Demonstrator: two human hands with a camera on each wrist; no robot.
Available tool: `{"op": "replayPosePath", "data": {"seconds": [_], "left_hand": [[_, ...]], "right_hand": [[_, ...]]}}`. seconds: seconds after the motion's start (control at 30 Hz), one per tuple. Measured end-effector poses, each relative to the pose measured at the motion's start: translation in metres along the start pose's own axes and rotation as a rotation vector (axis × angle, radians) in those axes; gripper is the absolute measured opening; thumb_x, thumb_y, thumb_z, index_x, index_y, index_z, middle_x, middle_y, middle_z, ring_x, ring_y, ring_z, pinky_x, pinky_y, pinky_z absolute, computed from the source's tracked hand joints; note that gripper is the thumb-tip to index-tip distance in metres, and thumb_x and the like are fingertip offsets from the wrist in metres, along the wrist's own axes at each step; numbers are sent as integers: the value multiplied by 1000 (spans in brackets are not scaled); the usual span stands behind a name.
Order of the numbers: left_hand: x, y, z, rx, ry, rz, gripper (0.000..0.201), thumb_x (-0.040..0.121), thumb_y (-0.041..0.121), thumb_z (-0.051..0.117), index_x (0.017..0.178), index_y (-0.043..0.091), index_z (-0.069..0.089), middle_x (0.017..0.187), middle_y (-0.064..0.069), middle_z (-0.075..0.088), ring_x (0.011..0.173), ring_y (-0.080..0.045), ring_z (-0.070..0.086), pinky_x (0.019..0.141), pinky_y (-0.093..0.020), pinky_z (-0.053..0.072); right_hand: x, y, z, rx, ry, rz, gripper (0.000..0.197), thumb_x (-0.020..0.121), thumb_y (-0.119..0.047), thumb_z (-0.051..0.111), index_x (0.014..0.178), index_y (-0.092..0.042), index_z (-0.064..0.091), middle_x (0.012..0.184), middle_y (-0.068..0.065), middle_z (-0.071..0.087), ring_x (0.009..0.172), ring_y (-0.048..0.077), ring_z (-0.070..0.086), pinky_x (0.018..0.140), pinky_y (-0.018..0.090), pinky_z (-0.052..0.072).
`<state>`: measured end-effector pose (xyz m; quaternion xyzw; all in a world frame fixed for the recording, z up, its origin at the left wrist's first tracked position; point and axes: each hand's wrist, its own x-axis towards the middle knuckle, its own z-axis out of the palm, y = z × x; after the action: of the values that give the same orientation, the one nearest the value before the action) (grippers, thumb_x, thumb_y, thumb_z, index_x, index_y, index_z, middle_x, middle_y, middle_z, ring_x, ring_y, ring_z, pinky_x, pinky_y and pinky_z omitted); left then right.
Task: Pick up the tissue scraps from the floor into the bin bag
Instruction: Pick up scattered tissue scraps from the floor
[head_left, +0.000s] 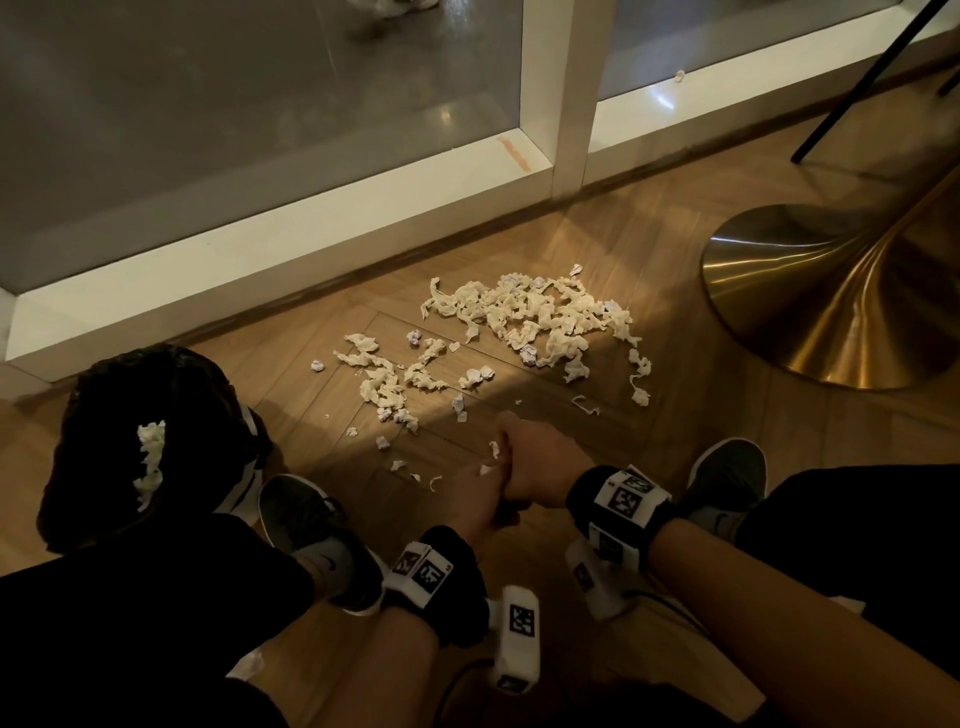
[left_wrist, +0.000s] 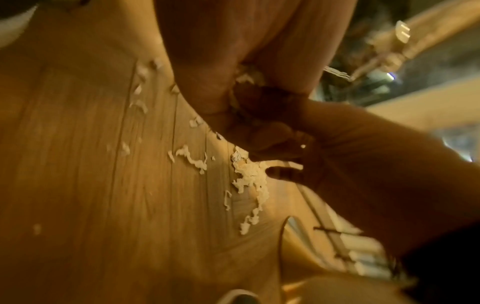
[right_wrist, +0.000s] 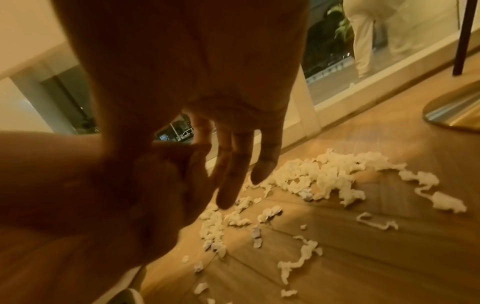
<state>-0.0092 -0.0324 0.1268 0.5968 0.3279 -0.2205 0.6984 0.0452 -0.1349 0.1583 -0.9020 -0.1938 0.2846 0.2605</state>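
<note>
Cream tissue scraps (head_left: 530, 317) lie in a big heap on the wooden floor, with a looser group (head_left: 384, 379) nearer me and small bits (head_left: 397, 465) close to my hands. An open black bin bag (head_left: 156, 395) stands at the left with tissue (head_left: 150, 457) inside. My hands meet low over the floor, in front of my feet. The left hand (head_left: 478, 499) curls around a wad of scraps (left_wrist: 245, 79). My right hand (head_left: 530, 457) touches it; three right fingers (right_wrist: 233, 164) hang straight, while thumb and forefinger reach into the left hand (right_wrist: 145, 185).
A brass table base (head_left: 810, 312) stands right of the heap. A white window frame (head_left: 260, 249) runs along the far edge, and a black chair leg (head_left: 857, 88) slants at the top right. My shoes (head_left: 306, 519) (head_left: 727, 483) flank the hands. Someone's legs (right_wrist: 363, 41) show outside.
</note>
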Motion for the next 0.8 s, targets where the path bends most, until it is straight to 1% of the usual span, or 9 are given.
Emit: {"op": "replayPosePath", "data": {"seconds": [0.07, 0.17, 0.33, 0.43, 0.5, 0.53, 0.6, 0.67, 0.8], "left_hand": [[-5, -1, 1, 136, -33, 19, 27, 97, 18, 45, 77, 9, 61, 68, -8, 63, 49, -16, 56, 44, -22, 37], [-8, -1, -3, 300, -70, 65, 32, 96, 20, 41, 69, 12, 57, 59, -6, 60, 40, -13, 45, 43, -19, 29], [1, 8, -9, 408, 2, 52, 34, 98, 15, 39, 68, 8, 51, 50, -4, 51, 27, -7, 39, 35, -18, 29], [11, 4, -18, 388, 67, 5, 27, 99, 11, 41, 77, 5, 56, 65, -10, 55, 44, -15, 50, 43, -22, 36], [16, -6, -26, 348, 80, -37, 19, 98, 15, 46, 97, 4, 61, 74, -10, 55, 57, -18, 46, 52, -25, 36], [17, -9, -29, 288, 93, -41, 22, 97, 21, 48, 101, 4, 62, 71, -7, 53, 57, -17, 44, 53, -26, 35], [17, -13, -32, 180, 141, -36, 26, 98, 31, 48, 80, 13, 56, 64, -2, 46, 53, -15, 40, 51, -25, 33], [16, -11, -32, 150, 168, -58, 36, 99, 37, 44, 67, 20, 47, 58, -1, 42, 47, -14, 36, 47, -23, 29], [14, -6, -35, -26, 116, -183, 63, 95, 61, 27, 48, 20, 33, 40, 3, 27, 34, -11, 20, 44, -17, 15]], "right_hand": [[0, 2, -5, -47, -64, -4, 50, 65, -24, 76, 105, -24, 45, 100, -5, 54, 85, 14, 55, 70, 32, 50], [0, 5, -5, -125, -130, -18, 61, 62, -30, 79, 113, -28, 46, 109, -7, 53, 93, 14, 54, 77, 34, 51], [-2, 0, 1, -188, -135, -144, 45, 74, -30, 72, 114, -21, 54, 112, -1, 55, 100, 17, 53, 83, 32, 47], [-2, -1, 3, -117, -156, -188, 47, 79, -33, 69, 121, -20, 54, 115, -2, 56, 99, 14, 53, 83, 30, 46], [-3, 0, 2, -75, -168, -184, 46, 81, -37, 68, 122, -21, 54, 118, -2, 56, 99, 13, 53, 81, 27, 44], [-3, 2, 0, -59, -156, -182, 45, 83, -37, 67, 123, -20, 55, 119, -1, 57, 100, 13, 53, 81, 27, 44], [-4, 5, -4, -36, -111, -172, 41, 86, -33, 64, 123, -17, 57, 120, 0, 59, 101, 13, 54, 81, 24, 43], [-4, 9, -5, -18, -72, -150, 38, 88, -32, 64, 121, -15, 59, 119, 0, 61, 97, 11, 55, 81, 23, 43], [-2, 14, 0, 23, -71, -112, 29, 89, -34, 62, 110, -14, 65, 108, 2, 65, 90, 9, 56, 82, 27, 48]]}}
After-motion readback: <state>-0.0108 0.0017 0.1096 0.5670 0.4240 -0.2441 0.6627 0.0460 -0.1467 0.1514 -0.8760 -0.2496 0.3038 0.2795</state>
